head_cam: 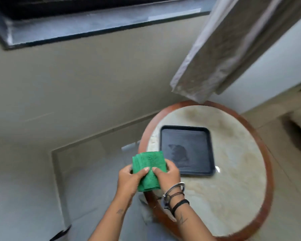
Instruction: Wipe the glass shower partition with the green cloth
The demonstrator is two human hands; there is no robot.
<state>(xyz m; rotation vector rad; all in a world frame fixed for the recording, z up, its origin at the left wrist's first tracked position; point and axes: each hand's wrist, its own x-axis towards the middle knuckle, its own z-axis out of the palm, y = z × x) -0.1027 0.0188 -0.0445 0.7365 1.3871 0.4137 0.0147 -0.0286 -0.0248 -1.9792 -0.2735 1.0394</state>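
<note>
Both hands pinch green cloth.

We hold a folded green cloth in both hands: our left hand grips its left side with the thumb on top, our right hand its right side. Bracelets circle the right wrist. Just beside the cloth to the right, a dark square tray sits on a round table with a pale top and wooden rim. A grey curtain hangs above the table, and a dark window sill runs along the top.
</note>
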